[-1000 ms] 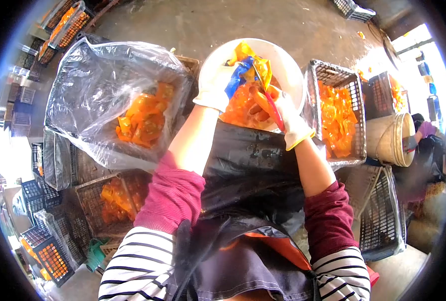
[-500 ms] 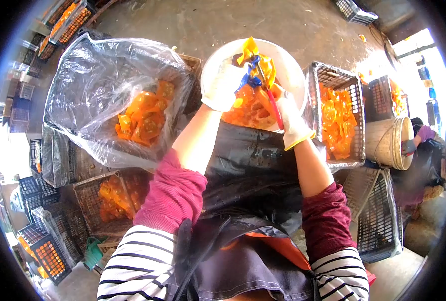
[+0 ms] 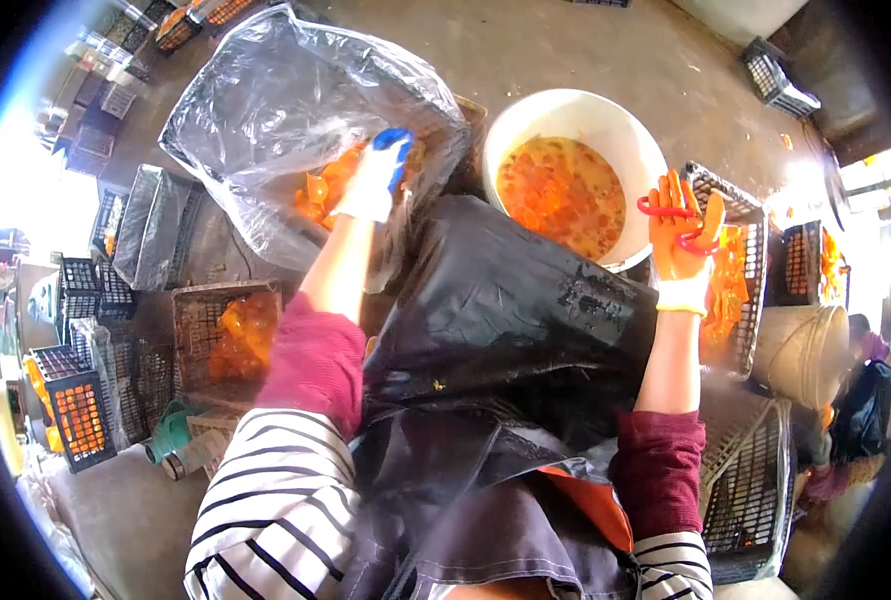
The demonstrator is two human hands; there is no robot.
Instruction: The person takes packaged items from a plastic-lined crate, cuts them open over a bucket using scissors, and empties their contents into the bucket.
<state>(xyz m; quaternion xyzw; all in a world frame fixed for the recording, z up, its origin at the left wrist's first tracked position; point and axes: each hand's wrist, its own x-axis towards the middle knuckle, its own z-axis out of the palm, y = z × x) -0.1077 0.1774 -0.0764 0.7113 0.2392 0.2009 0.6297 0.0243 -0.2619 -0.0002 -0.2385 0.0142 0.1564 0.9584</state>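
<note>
Hands (image 3: 376,178) apart, red scissor loops (image 3: 667,211) crosswise on right fingers (image 3: 674,187), blade direction hidden.

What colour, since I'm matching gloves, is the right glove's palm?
Orange; the right glove's palm shows best in the head view.

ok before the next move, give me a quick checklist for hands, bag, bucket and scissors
1. Clear bag spread open: ok
2. Left hand over the bag: ok
3. Left hand empty: cannot tell, its grip is hidden
4. Red scissors handles hooked on the right hand: ok
5. Blades clear of the fingers: cannot tell, hidden
6. Bucket holding orange pieces: ok
</note>
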